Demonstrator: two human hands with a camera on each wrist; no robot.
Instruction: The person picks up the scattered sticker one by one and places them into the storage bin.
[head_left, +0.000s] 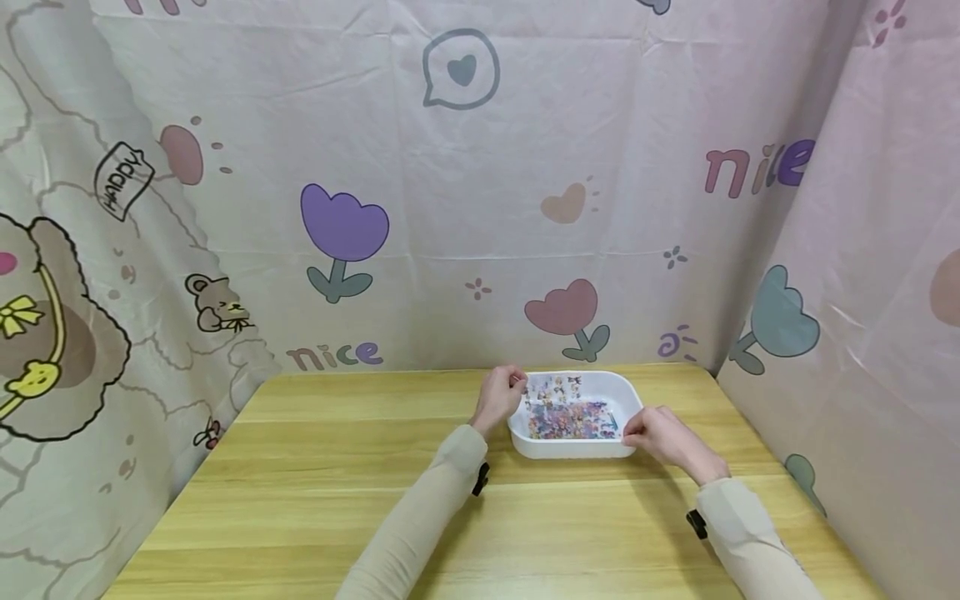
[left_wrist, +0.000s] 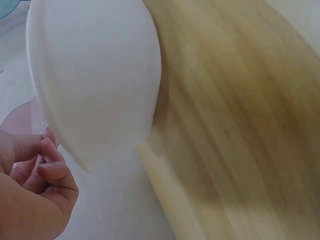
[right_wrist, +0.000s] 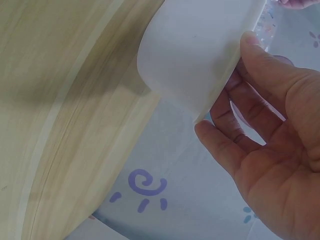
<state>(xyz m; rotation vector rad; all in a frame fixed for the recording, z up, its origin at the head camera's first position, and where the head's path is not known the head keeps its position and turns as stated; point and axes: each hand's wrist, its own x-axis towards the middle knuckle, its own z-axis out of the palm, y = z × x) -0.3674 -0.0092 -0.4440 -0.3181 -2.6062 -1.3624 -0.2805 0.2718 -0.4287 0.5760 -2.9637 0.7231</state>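
A white plastic tub [head_left: 570, 449] with rounded corners stands on the table, holding many small colourful stickers [head_left: 573, 421]. At the tub's left rim, my left hand [head_left: 501, 397] pinches a clear sheet with small printed figures [head_left: 558, 388]; in the left wrist view only a see-through edge shows by the fingertips. My right hand [head_left: 666, 435] grips the tub's front right corner. The right wrist view shows that thumb [right_wrist: 252, 42] on the rim and the fingers bent beside it. Whether the right fingertips also touch a sheet cannot be made out.
The wood-grain table [head_left: 337, 467] reaches to a printed cloth curtain [head_left: 465, 208] at the back and sides. The tub sits near the table's back edge, right of the middle. A dark band [head_left: 697, 523] shows at the right sleeve's cuff.
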